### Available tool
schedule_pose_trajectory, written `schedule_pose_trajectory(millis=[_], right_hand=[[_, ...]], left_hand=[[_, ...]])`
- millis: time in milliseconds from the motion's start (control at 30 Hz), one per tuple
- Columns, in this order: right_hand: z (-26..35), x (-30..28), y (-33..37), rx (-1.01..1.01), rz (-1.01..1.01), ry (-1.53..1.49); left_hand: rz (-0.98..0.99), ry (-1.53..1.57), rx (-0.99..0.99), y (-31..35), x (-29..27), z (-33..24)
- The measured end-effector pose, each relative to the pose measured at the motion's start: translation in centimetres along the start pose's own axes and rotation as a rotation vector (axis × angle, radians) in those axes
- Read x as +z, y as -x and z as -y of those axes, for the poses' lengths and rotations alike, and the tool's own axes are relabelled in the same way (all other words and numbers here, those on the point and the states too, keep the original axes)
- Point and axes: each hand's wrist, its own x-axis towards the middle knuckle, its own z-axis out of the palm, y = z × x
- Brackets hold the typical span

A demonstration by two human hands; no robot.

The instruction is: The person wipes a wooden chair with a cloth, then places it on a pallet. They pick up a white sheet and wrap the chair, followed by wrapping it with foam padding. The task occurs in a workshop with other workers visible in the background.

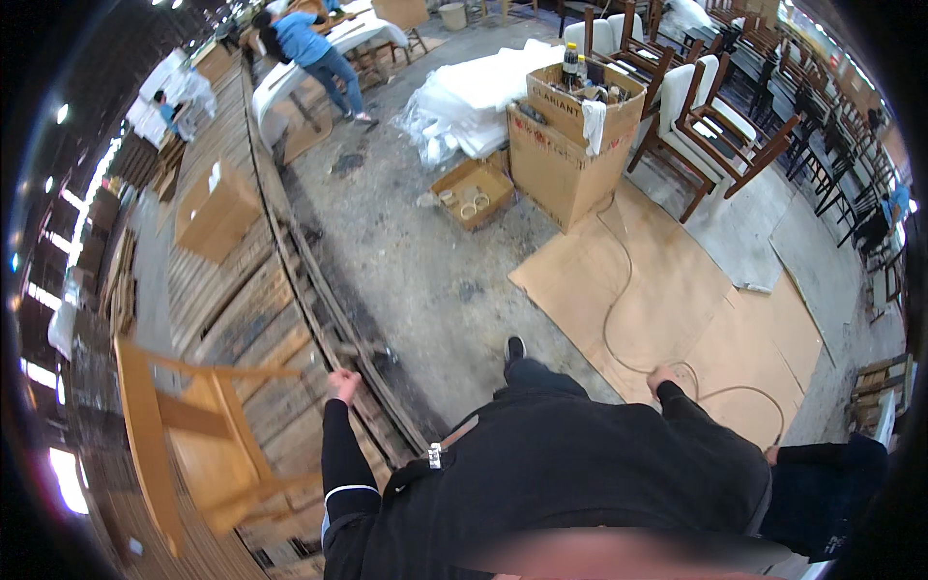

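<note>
My left hand (344, 384) hangs out to my left over the edge of the slatted wooden platform, its fingers curled, nothing visible in them. Nearest to it is a light wooden chair (208, 425) on the platform, apart from the hand. On my other side, my right hand (663, 377) is lowered with the fingers curled in, and I see no object in it. Beyond it in the picture a thin brown hose (607, 319) snakes over flattened cardboard (701, 314) on the floor; whether hand and hose touch cannot be made out.
Ahead are a tall carton (561, 169), an open box with tape rolls (474, 193) and white foam sheets (483, 87). Upholstered chairs (691, 126) stand far right. A carton (220, 213) sits on the platform. One person (311, 48) bends at a table; another's dark sleeve (822, 474) is close right.
</note>
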Motion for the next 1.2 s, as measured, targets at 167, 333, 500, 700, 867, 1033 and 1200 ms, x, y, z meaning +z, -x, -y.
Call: schedule_pose_trajectory(millis=[167,333,500,700,867,1033,1200], right_hand=[[13.0,-0.6,-10.0,0.122,0.188,-0.053],[41.7,-6.3,-22.2,-0.724,0.133,0.275],[67.3,-18.4,-27.1,-1.078,-0.145,-0.458],[80.4,-26.9,-36.5,-0.765,0.086,-0.532],[84.3,-37.1,-48.1,-0.508,-0.485,-0.508],[86.6,-47.8,-60.7,-0.268,-0.813,-0.308],[88.8,-50.1,-71.7,-0.138,-0.727,-0.076]], left_hand=[[0.075,0.275,-0.077,-16.3,1.4,-9.8],[0.502,-0.037,-0.146,-18.0,7.1,-11.1],[0.601,-0.084,-0.282,-26.2,8.4,-11.6],[0.525,-0.134,-0.139,-46.9,7.5,-18.1],[0.303,-0.154,-0.068,-69.4,6.0,-33.2],[0.333,0.509,0.160,-78.4,8.6,-45.4],[0.527,0.498,-0.070,-76.6,19.5,-54.1]])
